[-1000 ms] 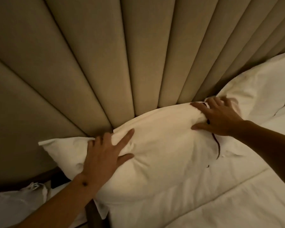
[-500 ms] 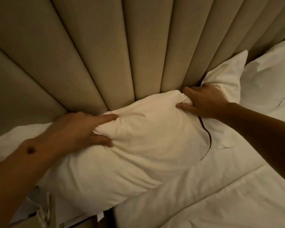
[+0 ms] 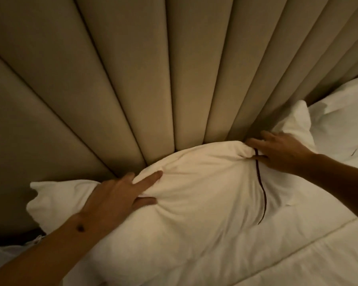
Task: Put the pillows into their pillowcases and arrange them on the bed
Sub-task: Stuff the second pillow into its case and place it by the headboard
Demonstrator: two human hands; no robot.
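A white pillow in its pillowcase, with a dark piping line near its right end, lies along the foot of the headboard at the top of the bed. My left hand grips the pillow's left part, and fabric bunches between the index finger and thumb. My right hand grips the right end at the piping, pinching a fold between fingers and thumb. The case's loose flaps stick out at both ends.
A padded beige headboard with fanned vertical channels rises right behind the pillow. A second white cased pillow leans at the far right. White cloth and a dark gap lie past the bed's left edge.
Both hands kept hold and shifted the pillow, which now sits lower against the headboard. The left flap of the case shows again beside my left hand.
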